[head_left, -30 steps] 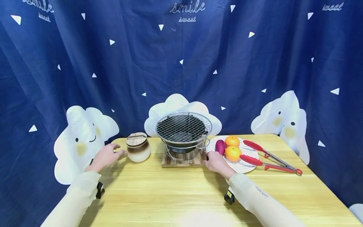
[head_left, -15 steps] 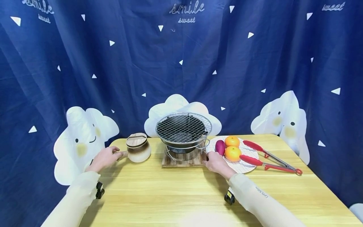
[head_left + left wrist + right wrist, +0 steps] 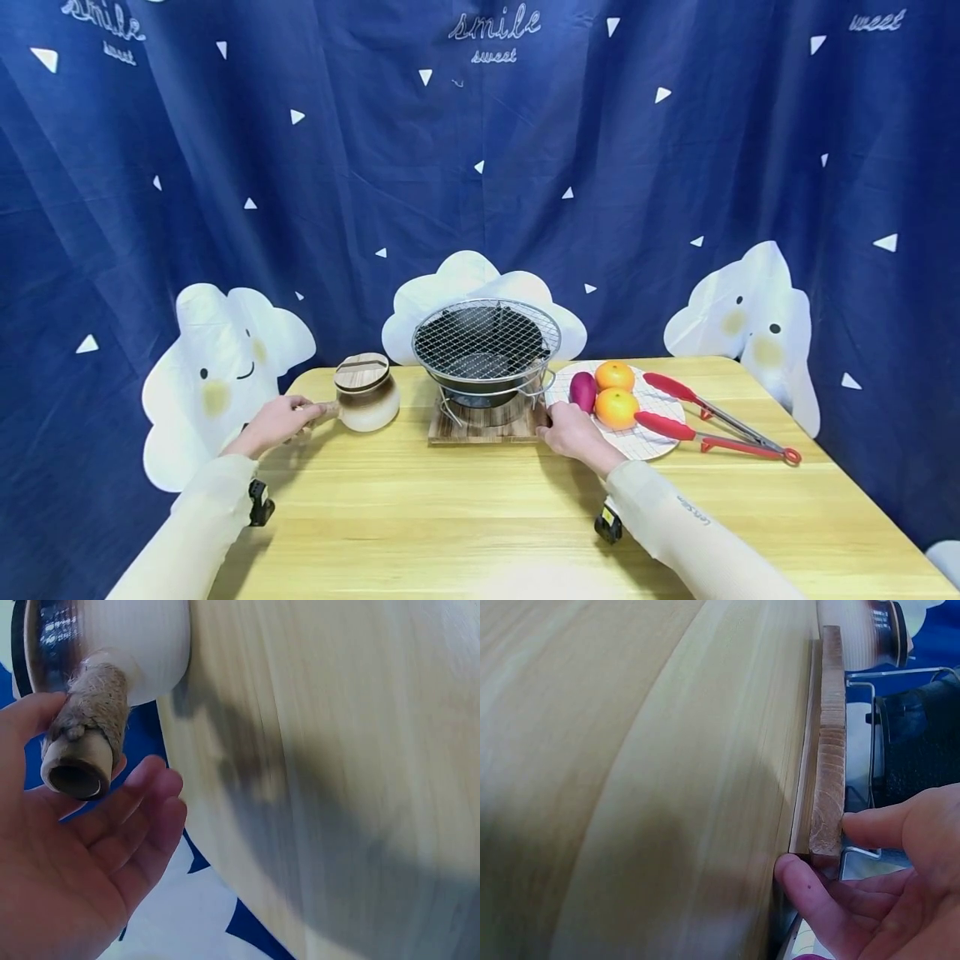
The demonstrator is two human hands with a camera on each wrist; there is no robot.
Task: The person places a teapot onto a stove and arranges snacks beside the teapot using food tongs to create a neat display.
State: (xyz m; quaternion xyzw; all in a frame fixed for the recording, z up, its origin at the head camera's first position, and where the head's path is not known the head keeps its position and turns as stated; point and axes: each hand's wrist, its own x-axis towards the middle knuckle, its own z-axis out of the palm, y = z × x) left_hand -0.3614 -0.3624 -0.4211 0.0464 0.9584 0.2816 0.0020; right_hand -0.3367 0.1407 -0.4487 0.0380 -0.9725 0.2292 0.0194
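At the left stands a small brown-and-white pot (image 3: pixel 370 408) with a wooden lid (image 3: pixel 362 372). My left hand (image 3: pixel 279 423) has its thumb and index finger around the pot's twine-wrapped handle (image 3: pixel 97 705); the other fingers are loosely bent below. In the middle, a round black grill (image 3: pixel 480 387) with a wire mesh top (image 3: pixel 483 340) sits on a wooden board (image 3: pixel 480 432). My right hand (image 3: pixel 573 433) pinches the board's right front corner, thumb on top and a finger beneath, as the right wrist view shows.
Right of the grill, a white plate (image 3: pixel 652 448) bears a purple oval item (image 3: pixel 582 390) and two orange fruits (image 3: pixel 617 408). Red-tipped tongs (image 3: pixel 731 429) lie partly over the plate and table (image 3: pixel 450 517). A blue curtain (image 3: pixel 480 208) hangs behind.
My left hand has lowered slightly, and its fingers have settled around the pot's handle. The right hand and the grill look unmoved.
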